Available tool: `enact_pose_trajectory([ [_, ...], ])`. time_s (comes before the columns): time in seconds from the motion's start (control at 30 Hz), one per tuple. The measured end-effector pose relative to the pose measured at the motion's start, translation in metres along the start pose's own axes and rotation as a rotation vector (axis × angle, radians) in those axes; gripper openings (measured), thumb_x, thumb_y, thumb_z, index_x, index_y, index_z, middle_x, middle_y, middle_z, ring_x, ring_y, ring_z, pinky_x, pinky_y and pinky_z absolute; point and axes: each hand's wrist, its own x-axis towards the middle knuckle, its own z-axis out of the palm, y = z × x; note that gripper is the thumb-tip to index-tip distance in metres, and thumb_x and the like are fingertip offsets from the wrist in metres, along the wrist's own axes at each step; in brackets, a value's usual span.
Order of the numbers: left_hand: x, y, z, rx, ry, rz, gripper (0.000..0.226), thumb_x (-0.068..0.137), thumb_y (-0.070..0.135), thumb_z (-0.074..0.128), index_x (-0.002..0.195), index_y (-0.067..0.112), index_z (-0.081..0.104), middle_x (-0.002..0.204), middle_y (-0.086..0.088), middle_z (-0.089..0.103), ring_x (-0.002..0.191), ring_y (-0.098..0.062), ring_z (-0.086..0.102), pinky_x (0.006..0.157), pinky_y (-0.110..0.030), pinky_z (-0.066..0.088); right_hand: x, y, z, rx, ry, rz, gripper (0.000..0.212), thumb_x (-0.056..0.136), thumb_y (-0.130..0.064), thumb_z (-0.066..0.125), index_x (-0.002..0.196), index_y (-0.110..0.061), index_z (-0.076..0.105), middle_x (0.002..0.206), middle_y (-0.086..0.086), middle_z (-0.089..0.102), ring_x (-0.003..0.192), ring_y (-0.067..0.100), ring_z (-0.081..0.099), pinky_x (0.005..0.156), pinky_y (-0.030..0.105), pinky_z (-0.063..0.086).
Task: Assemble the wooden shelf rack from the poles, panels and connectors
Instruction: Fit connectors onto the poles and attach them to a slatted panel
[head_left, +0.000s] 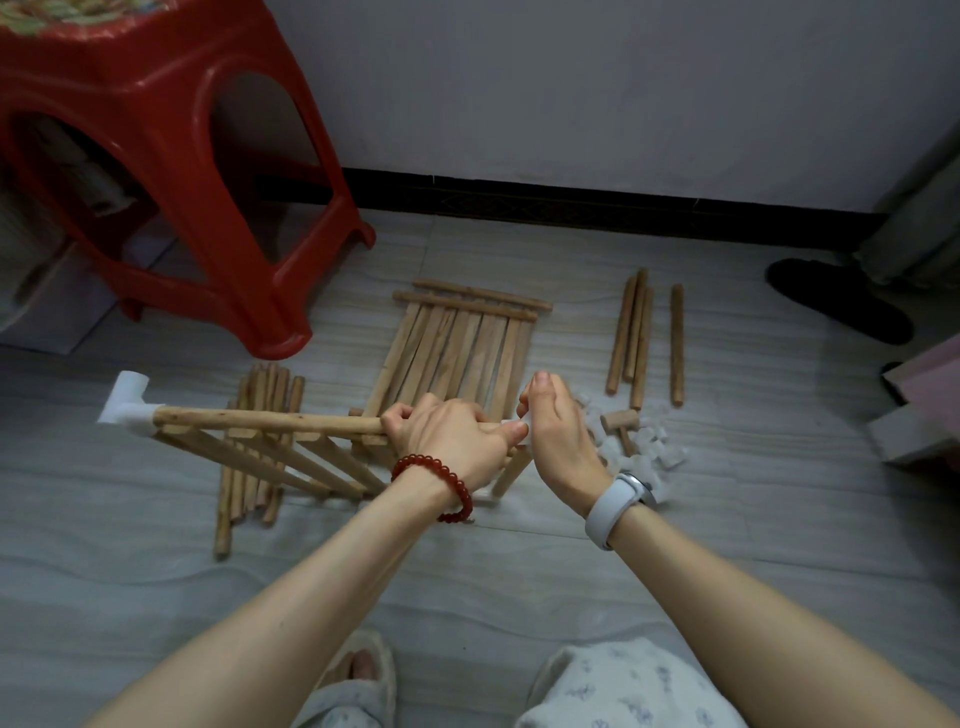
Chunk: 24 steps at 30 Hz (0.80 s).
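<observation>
Head view, left hand (451, 435) grips panel (270, 441)

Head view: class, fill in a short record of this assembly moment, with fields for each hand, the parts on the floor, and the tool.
left hand: grips held panel by its top pole
right hand: fingers pinch white connector at the pole's end
far end: white connector already fitted
floor: second panel, loose poles
tool: small wooden mallet

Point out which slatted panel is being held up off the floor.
The slatted panel gripped by the left hand, with a white connector on its far end. The other panel lies flat on the floor.
</observation>
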Motion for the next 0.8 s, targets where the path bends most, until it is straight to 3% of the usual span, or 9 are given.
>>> enact_pose_trajectory([
  [0.1, -0.001, -0.001, 0.000, -0.009, -0.013, -0.022, 0.041, 0.086, 0.064, 0.041, 0.078, 0.028, 0.058, 0.077, 0.010, 0.056, 0.103, -0.012, 0.044, 0.088, -0.033, 0.018, 0.001, 0.000, 0.003, -0.018, 0.005, -0.022, 0.033, 0.103, -0.028, 0.022, 0.082, -0.010, 0.041, 0.072, -0.002, 0.041, 0.065, 0.007, 0.039, 0.057, 0.010, 0.035],
  [0.2, -0.002, 0.001, -0.003, -0.030, -0.022, -0.050, 0.044, 0.085, 0.064, 0.043, 0.067, 0.026, 0.056, 0.072, 0.010, 0.056, 0.101, -0.013, 0.047, 0.087, -0.034, 0.019, -0.001, 0.001, 0.003, -0.032, 0.002, -0.046, 0.033, 0.103, -0.027, 0.022, 0.081, -0.011, 0.041, 0.072, -0.002, 0.040, 0.065, 0.007, 0.039, 0.058, 0.012, 0.034],
  [0.33, -0.003, 0.002, -0.003, -0.027, -0.023, -0.038, 0.047, 0.085, 0.064, 0.043, 0.060, 0.025, 0.050, 0.071, 0.009, 0.054, 0.100, -0.015, 0.048, 0.087, -0.034, 0.020, 0.001, 0.001, 0.002, -0.021, -0.020, -0.027, 0.033, 0.103, -0.029, 0.022, 0.078, -0.015, 0.040, 0.072, -0.002, 0.041, 0.066, 0.009, 0.041, 0.066, 0.028, 0.041],
  [0.4, -0.002, 0.005, -0.006, -0.006, -0.040, 0.001, 0.048, 0.085, 0.065, 0.040, 0.060, 0.025, 0.050, 0.069, 0.009, 0.052, 0.098, -0.015, 0.047, 0.086, -0.035, 0.021, 0.005, 0.001, 0.000, 0.003, -0.049, -0.015, 0.034, 0.103, -0.029, 0.022, 0.076, -0.019, 0.040, 0.073, -0.002, 0.041, 0.066, 0.008, 0.041, 0.062, 0.019, 0.041],
  [0.47, -0.001, 0.002, -0.013, 0.014, -0.141, 0.055, 0.044, 0.086, 0.063, 0.040, 0.072, 0.026, 0.058, 0.077, 0.008, 0.056, 0.096, -0.015, 0.046, 0.083, -0.034, 0.021, 0.006, 0.002, -0.003, 0.008, -0.070, -0.006, 0.033, 0.103, -0.028, 0.023, 0.076, -0.020, 0.041, 0.074, -0.003, 0.043, 0.065, 0.007, 0.042, 0.053, 0.007, 0.036],
  [0.6, -0.001, -0.019, -0.032, 0.046, -0.347, 0.289, 0.017, 0.091, 0.034, 0.053, 0.103, 0.026, 0.061, 0.099, 0.001, 0.064, 0.099, -0.020, 0.057, 0.087, -0.035, 0.040, 0.002, 0.005, -0.005, 0.079, -0.142, 0.065, 0.030, 0.102, -0.035, 0.025, 0.089, -0.018, 0.046, 0.074, -0.001, 0.053, 0.060, 0.004, 0.050, 0.053, 0.007, 0.039],
  [0.7, -0.009, -0.028, -0.036, 0.077, -0.191, 0.401, 0.018, 0.092, 0.027, 0.050, 0.107, 0.025, 0.060, 0.102, 0.002, 0.063, 0.097, -0.018, 0.056, 0.083, -0.035, 0.044, -0.005, 0.008, -0.006, 0.277, -0.186, 0.132, 0.033, 0.100, -0.041, 0.023, 0.101, -0.022, 0.050, 0.088, 0.003, 0.060, 0.077, 0.010, 0.058, 0.072, 0.021, 0.048],
  [0.8, -0.008, -0.036, -0.059, -0.128, -0.020, 0.448, 0.018, 0.093, 0.024, 0.051, 0.107, 0.027, 0.062, 0.086, 0.012, 0.059, 0.084, -0.009, 0.052, 0.076, -0.028, 0.040, -0.007, 0.005, -0.013, 0.290, -0.244, 0.023, 0.034, 0.100, -0.037, 0.021, 0.109, -0.026, 0.051, 0.100, 0.002, 0.065, 0.098, 0.012, 0.062, 0.089, 0.026, 0.047],
])
